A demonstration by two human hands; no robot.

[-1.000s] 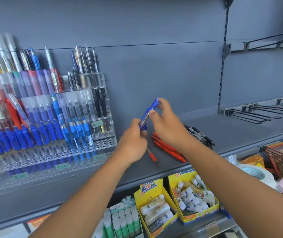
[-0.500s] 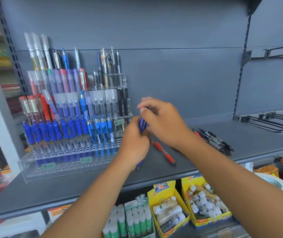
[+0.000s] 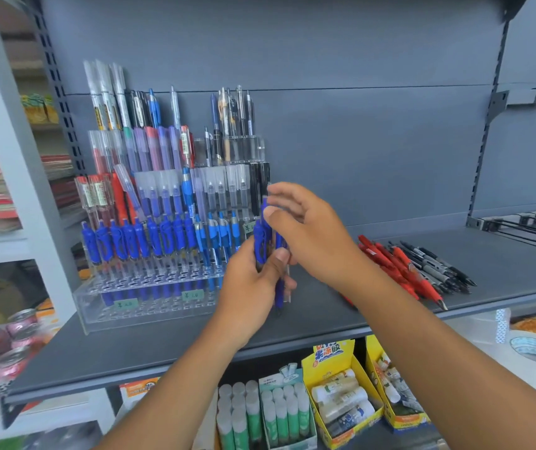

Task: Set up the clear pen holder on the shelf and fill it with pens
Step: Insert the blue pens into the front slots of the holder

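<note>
Blue pens (image 3: 264, 237) have turned upright within left grip (image 3: 253, 287).

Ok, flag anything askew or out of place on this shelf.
One clear-capped pen leans diagonally across its upright neighbours at the left of the clear pen holder. Red pens and black pens lie loose on the shelf at right.

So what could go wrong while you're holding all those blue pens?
The left hand grips a bunch of blue pens while the right hand pinches one; pulling it out might loosen the others, and they could drop.
Both hands work close to the packed clear pen holder; a bump might tip its upright pens.
Loose red pens lie near the shelf front edge; a passing arm could sweep them off.
</note>
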